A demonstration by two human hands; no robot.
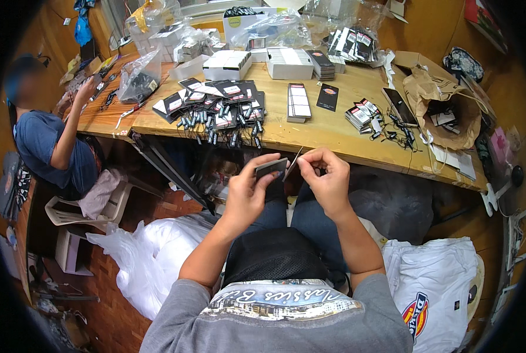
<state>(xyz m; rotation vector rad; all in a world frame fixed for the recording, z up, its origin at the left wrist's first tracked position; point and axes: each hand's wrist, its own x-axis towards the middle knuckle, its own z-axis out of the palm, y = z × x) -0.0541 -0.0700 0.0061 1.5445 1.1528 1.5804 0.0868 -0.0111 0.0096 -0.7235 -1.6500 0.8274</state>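
Dark card: we pinch a small dark hang tag in our left hand, thumb and fingers clamped on its lower edge, held up in front of the worktop's near edge.
Thin string: our right hand is closed on a fine pale string that slants toward the tag's right end; whether it touches the tag we cannot tell.
Hands: we hold them close together, just apart, above our lap.
Worktop: the wooden worktop carries a fanned heap of dark tags with strings near its near edge, left of middle.
Middle: a narrow stack of tags lies beside a single black card.
Far edge: white boxes stand in a row.
Right corner: a torn brown paper bag lies open, a small tag bundle to its left.
Left end: another person sits with one hand on the worktop.
Floor: white plastic bags sit beside our knees.
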